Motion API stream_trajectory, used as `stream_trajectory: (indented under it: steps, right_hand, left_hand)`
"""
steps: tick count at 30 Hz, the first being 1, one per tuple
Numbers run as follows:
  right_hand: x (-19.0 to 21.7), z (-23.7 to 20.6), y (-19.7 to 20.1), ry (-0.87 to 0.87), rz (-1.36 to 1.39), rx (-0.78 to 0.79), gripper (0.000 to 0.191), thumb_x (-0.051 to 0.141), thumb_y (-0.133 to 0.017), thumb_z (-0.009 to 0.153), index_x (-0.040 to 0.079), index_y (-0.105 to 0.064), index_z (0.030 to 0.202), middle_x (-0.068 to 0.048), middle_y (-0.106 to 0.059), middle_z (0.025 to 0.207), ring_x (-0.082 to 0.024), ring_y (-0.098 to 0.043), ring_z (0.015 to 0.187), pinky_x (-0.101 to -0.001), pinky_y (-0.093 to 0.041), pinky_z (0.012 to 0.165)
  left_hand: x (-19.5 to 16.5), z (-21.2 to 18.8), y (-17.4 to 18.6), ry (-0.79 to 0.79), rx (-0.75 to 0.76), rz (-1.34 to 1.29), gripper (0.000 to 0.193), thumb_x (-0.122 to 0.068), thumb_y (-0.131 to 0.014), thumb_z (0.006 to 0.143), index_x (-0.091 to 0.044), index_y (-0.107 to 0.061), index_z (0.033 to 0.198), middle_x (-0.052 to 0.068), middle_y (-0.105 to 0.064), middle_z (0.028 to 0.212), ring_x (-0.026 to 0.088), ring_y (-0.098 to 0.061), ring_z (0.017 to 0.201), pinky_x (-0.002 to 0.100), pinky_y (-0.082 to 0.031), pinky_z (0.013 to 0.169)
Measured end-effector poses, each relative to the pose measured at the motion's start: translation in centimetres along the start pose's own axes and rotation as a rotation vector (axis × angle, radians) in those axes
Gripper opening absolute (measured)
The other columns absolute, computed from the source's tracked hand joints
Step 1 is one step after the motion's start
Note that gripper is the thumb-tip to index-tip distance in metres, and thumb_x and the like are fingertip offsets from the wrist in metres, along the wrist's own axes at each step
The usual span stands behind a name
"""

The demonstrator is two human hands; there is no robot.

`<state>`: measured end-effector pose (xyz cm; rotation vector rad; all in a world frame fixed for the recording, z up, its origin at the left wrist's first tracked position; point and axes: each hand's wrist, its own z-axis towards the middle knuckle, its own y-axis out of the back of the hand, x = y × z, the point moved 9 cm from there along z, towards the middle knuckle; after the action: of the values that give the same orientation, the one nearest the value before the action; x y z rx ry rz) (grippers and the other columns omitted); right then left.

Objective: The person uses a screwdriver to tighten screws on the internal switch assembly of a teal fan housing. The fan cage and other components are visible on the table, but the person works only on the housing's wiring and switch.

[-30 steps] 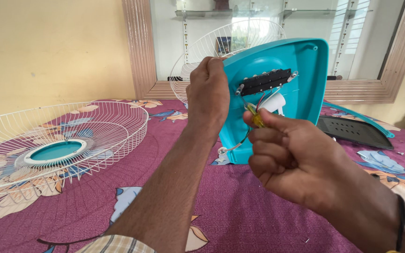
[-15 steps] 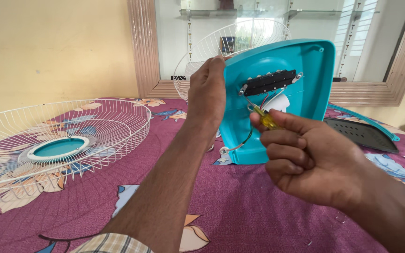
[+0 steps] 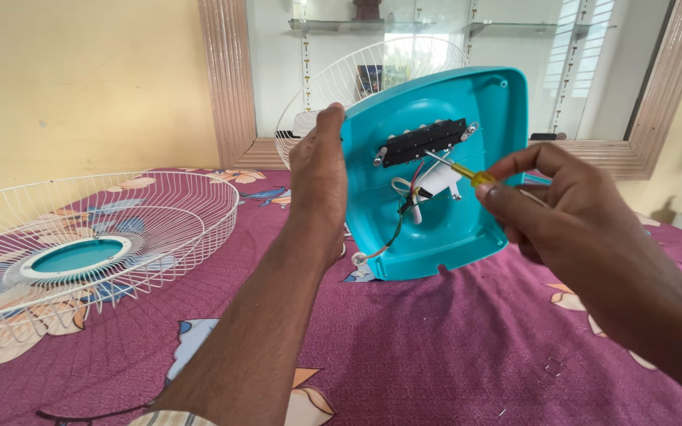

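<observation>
You have the teal fan base cover standing on edge on the purple floral bedsheet, hollow underside facing you. A black switch block is mounted across its upper part, and thin wires trail below it. The yellow-handled screwdriver points its metal tip up-left at the block.

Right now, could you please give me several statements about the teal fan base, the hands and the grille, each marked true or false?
1. The left hand grips the edge of the upturned teal plastic fan base. True.
2. The right hand holds a red hammer. False: it holds a yellow-handled screwdriver.
3. The white wire fan grille lies on the purple floral cloth. True.
4. The black switch block lies loose on the cloth. False: it sits inside the base.
</observation>
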<state>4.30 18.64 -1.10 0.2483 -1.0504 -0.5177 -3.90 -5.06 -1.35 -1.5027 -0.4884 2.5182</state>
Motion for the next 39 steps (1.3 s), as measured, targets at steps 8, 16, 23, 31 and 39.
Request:
stream_trajectory:
  steps: [8,16,23,31,39]
  right_hand:
    - [4.6,-0.4,-1.0,0.304,-0.436,-0.099,0.03,0.03,-0.071,0.093,0.013,-0.073,0.118,-0.009,-0.072,0.073,-0.017,-0.06,0.051,-0.0385,-0.045,0.048]
    - [5.9,-1.2,-2.0,0.401,-0.548,-0.176,0.031,0.033,-0.071,0.092,0.02,-0.074,0.121,-0.01,-0.078,0.072,-0.019,-0.07,0.057,-0.0367,-0.054,0.049]
    - [5.6,-1.5,-1.8,0.417,-0.559,-0.177,0.031,0.03,-0.07,0.093,0.022,-0.076,0.122,-0.008,-0.078,0.07,-0.017,-0.067,0.051,-0.0347,-0.052,0.042]
    - [6.1,-2.0,-2.4,0.429,-0.489,-0.161,0.029,0.027,-0.07,0.092,0.021,-0.076,0.119,-0.009,-0.076,0.063,-0.015,-0.067,0.05,-0.0331,-0.051,0.041]
    - [6.3,-2.2,-2.5,0.428,-0.509,-0.155,0.029,0.027,-0.069,0.092,0.021,-0.075,0.12,-0.007,-0.075,0.061,-0.015,-0.066,0.048,-0.033,-0.049,0.039]
  left_hand:
    - [-1.2,0.4,-0.5,-0.104,0.034,0.183,0.043,-0.05,-0.045,0.093,-0.013,-0.066,0.094,0.002,-0.065,0.089,0.013,-0.059,0.084,0.036,-0.05,0.078]
    - [-1.8,1.8,-1.4,-0.24,0.08,0.202,0.041,-0.046,-0.051,0.094,-0.011,-0.059,0.074,-0.004,-0.047,0.068,0.008,-0.044,0.068,0.031,-0.04,0.06]
    - [-1.3,1.8,-1.2,-0.179,0.044,0.237,0.041,-0.048,-0.05,0.093,-0.015,-0.055,0.07,-0.005,-0.043,0.066,0.008,-0.04,0.064,0.032,-0.036,0.057]
    - [-1.3,2.4,-1.3,-0.268,0.043,0.193,0.042,-0.045,-0.05,0.096,-0.014,-0.053,0.068,-0.005,-0.04,0.064,0.007,-0.038,0.062,0.032,-0.034,0.054]
    - [-1.1,2.7,-1.3,-0.351,0.047,0.156,0.044,-0.043,-0.049,0.1,-0.012,-0.052,0.069,-0.005,-0.039,0.064,0.006,-0.036,0.061,0.032,-0.033,0.054]
